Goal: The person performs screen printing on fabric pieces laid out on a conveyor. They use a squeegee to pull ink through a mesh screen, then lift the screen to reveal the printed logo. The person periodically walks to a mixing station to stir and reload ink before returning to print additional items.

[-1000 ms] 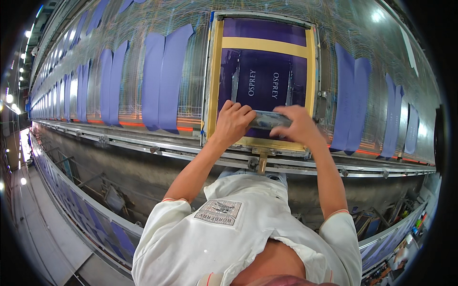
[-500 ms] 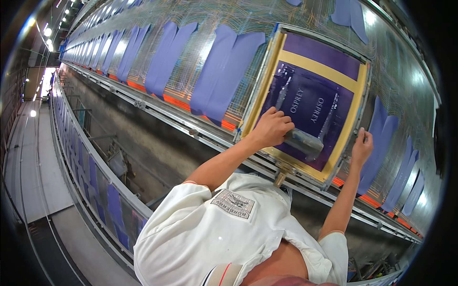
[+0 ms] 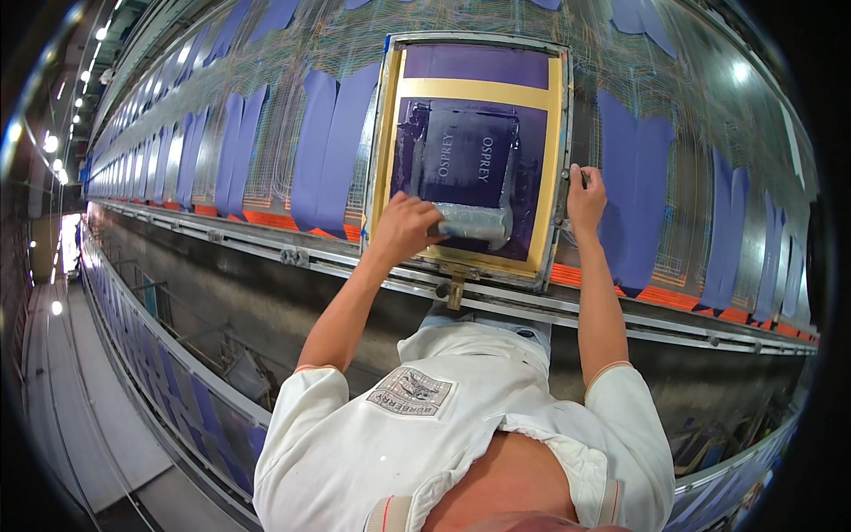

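Observation:
A screen-printing frame [image 3: 557, 115] lies flat on the long table in front of me, with yellow tape bordering its dark purple mesh [image 3: 532, 177]. Across the near part of the mesh rests a squeegee [image 3: 479, 223], greyish and smeared with clear wet paste. My left hand [image 3: 405, 229] is closed round the squeegee's left end. Wet paste streaks run up both sides of the pale lettering on the mesh. At the frame's right edge my right hand [image 3: 586, 197] is curled, thumb and fingers together beside a small knob; what it grips is hidden.
Lilac fabric pieces [image 3: 634, 177] lie in rows along the table, on both sides of the frame. Orange strips [image 3: 576, 277] and a metal rail [image 3: 638, 312] run along the near edge. A brass-coloured fitting [image 3: 456, 291] juts toward me. Another long table [image 3: 177, 372] stands at left.
The frame and both hands appear farther left and straighter in the picture, and the view has turned. My left hand still holds the squeegee at the near part of the mesh.

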